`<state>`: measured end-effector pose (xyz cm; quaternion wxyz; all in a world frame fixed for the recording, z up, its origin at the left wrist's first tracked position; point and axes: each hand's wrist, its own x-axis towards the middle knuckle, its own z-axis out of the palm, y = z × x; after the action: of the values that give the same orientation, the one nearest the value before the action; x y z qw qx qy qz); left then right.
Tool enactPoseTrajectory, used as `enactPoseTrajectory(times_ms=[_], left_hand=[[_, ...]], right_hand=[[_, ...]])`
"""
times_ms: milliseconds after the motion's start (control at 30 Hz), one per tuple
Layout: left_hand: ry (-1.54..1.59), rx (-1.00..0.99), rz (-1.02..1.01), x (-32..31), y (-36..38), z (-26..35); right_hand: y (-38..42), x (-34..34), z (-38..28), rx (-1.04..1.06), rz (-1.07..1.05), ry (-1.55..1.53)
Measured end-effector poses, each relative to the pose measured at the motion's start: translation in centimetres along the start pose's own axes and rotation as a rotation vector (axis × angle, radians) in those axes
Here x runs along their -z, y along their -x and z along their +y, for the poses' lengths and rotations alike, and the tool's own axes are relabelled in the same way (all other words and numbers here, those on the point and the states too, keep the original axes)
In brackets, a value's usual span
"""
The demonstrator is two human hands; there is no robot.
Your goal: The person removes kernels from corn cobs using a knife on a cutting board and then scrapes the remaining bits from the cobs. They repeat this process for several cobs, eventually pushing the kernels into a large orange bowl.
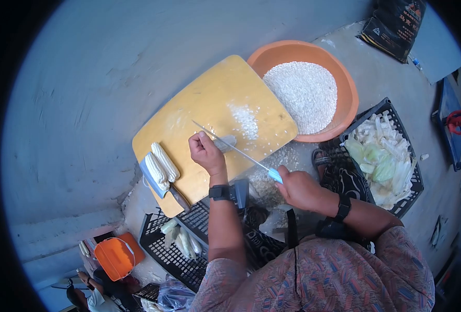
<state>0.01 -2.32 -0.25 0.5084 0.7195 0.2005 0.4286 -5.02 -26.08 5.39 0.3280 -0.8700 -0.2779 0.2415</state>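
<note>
My right hand [297, 188] is closed around the light-blue handle of a long thin knife [241, 152], whose blade reaches up and left over the yellow cutting board [189, 109]. Beneath the blade, my left hand [205, 151] is closed beside a pale corn cob [224, 143] and seems to hold its near end. Loose white kernels [245, 122] lie on the board just beyond. At the board's left end, white corn cobs [165, 161] rest on a cleaver [152, 174] with a dark handle.
An orange basin [347, 88] of white kernels stands against the board's far right side. Black crates [415, 182] with husks and cobs flank me. Lower left are an orange bucket [115, 258] and another person [98, 296]. A black sack [394, 28] is upper right.
</note>
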Motion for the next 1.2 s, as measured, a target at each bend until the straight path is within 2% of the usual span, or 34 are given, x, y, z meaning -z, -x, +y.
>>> enactPoseTrajectory(times_ms=[300,367,467,767,900,1067,1200], left_hand=[[0.052,0.068,-0.034,0.0,-0.9,0.5],[0.056,0.042,-0.056,-0.5,-0.5,1.1],[0.023,-0.037,-0.130,-1.3,0.3,1.5],[-0.033,-0.048,-0.147,-2.3,0.2,2.1],[-0.100,-0.067,-0.166,-2.0,0.3,1.6],[-0.032,-0.015,-0.174,-1.6,-0.1,1.5],[-0.010,-0.042,-0.186,-1.8,-0.5,1.6]], right_hand=[[-3.3,0.8,-0.6,0.020,-0.085,0.125],[-4.6,0.1,-0.2,0.081,0.024,0.088],[-6.9,-0.5,-0.1,0.054,0.053,0.084],[-10.6,-1.8,-0.3,0.011,0.064,0.101],[-9.2,-1.3,-0.7,0.008,0.069,0.097],[-4.8,0.4,0.5,-0.052,-0.037,0.081],[-5.4,0.2,0.0,-0.064,-0.033,0.085]])
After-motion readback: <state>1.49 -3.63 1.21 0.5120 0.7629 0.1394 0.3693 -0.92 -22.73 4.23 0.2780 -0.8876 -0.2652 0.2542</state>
